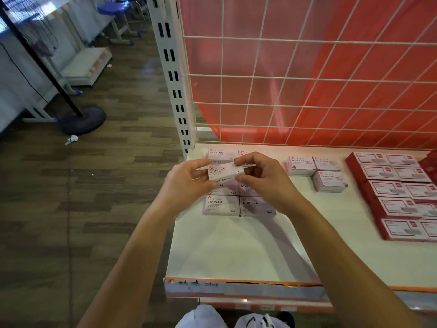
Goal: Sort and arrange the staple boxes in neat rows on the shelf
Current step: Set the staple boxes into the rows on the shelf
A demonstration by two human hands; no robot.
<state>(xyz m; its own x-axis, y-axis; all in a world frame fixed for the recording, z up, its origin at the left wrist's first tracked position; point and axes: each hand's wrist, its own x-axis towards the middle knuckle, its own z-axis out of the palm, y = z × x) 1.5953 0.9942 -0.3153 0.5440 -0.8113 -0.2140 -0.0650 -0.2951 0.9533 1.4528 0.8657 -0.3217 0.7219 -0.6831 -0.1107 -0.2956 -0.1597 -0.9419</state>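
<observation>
- White shoes (201, 316) at the bottom edge; two bare forearms reach up from there over the shelf (236, 252).
- Left hand (186, 183) and right hand (267, 178) each pinch one end of a single staple box (224, 174), fingers curled round it.
- Held box hangs, slightly tilted, above the staple block (222, 205) at the shelf's left rear; it is not set down.
- Block reads as two columns, boxes touching, labels facing up. The hands hide the middle rows, so I cannot count them.
- Paper-clip boxes (300, 165) sit apart to the right; red boxes (390, 185) lie further right in their own rows.
- Judgement: sorting looks mostly done, with kinds already separated. What remains is placing the held box squarely in line. I see no other loose staple boxes.
</observation>
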